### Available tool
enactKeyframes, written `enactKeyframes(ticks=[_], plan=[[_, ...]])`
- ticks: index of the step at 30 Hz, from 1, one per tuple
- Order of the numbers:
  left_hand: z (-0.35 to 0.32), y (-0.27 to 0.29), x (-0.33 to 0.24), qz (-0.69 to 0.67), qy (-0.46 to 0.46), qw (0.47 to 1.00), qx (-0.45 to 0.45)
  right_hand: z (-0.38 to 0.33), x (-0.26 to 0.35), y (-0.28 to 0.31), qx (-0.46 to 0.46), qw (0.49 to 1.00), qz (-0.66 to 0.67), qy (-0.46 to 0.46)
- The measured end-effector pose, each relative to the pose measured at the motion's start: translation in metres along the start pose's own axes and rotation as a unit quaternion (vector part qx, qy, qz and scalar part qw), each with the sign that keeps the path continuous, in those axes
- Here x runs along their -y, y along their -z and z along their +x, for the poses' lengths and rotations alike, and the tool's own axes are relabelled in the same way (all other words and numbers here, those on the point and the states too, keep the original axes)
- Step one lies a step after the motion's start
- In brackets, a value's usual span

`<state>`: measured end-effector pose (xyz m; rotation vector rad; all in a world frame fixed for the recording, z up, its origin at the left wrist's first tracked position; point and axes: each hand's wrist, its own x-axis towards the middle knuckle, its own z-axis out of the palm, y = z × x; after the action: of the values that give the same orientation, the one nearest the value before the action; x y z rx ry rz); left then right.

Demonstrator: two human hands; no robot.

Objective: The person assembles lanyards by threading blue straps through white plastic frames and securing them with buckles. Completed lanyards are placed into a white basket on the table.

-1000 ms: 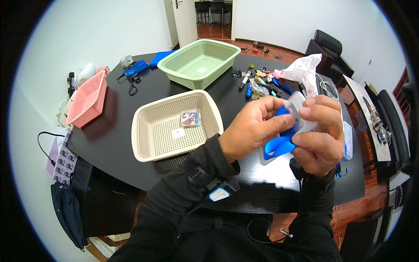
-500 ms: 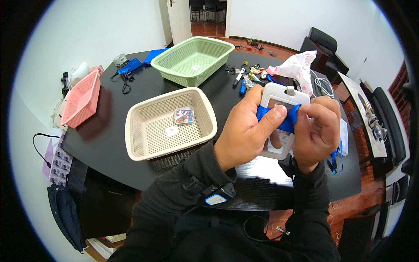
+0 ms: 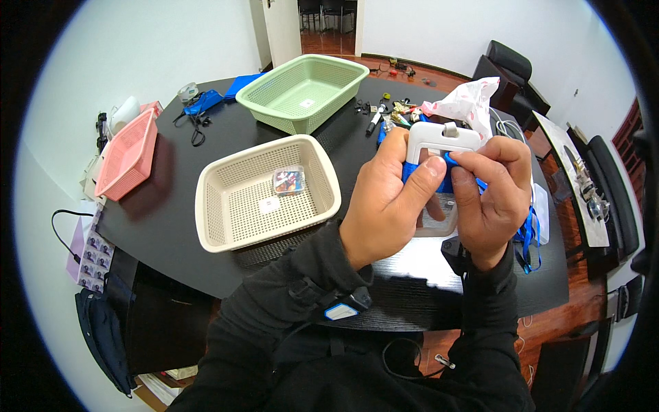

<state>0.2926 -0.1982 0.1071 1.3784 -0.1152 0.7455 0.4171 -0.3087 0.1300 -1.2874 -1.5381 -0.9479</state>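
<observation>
Both my hands hold a white plastic badge holder (image 3: 441, 139) upright in front of me, above the black table. My left hand (image 3: 388, 199) grips its left side with the thumb laid across the front. My right hand (image 3: 493, 196) pinches the blue lanyard strap (image 3: 528, 230) at the holder's right side; the strap hangs down past my wrist. The holder's lower part is hidden behind my fingers. To the left stands a beige mesh basket (image 3: 220, 206) with a small clear packet (image 3: 288, 180) inside.
A green basket (image 3: 340, 79) stands at the back of the black table (image 3: 165, 206), a pink basket (image 3: 127, 154) at the far left. Pens and small items (image 3: 384, 113) and a white-and-red plastic bag (image 3: 467, 103) lie behind my hands. Office chairs stand at the right.
My hands have lifted the badge holder up from a low tilt and turned it upright. My head has come closer, so hands and baskets look larger.
</observation>
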Motion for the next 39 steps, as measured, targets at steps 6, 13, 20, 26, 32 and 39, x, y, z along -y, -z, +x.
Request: enactKeyframes(ticks=[6,13,20,26,32,39], plan=[[-0.003,-0.004,0.004,0.018,-0.025,1.000,-0.001,-0.004,-0.003,0.002,-0.025,0.999,0.033,-0.015],[-0.001,0.000,0.000,0.016,-0.018,1.000,0.001,0.005,-0.002,0.008,0.059,0.998,-0.008,-0.002],[0.002,0.004,-0.002,-0.002,-0.069,0.997,-0.037,0.009,0.001,0.009,0.112,0.993,-0.029,0.014],[0.001,0.001,-0.001,0.011,-0.091,0.995,-0.041,0.005,-0.011,0.006,0.085,0.993,0.071,-0.049],[0.003,0.007,-0.003,0.024,0.031,0.999,0.014,-0.005,-0.015,-0.009,0.021,0.963,0.217,-0.156],[0.012,0.010,0.012,0.327,-0.293,0.894,-0.092,-0.011,-0.010,-0.014,-0.020,0.964,0.206,-0.164]])
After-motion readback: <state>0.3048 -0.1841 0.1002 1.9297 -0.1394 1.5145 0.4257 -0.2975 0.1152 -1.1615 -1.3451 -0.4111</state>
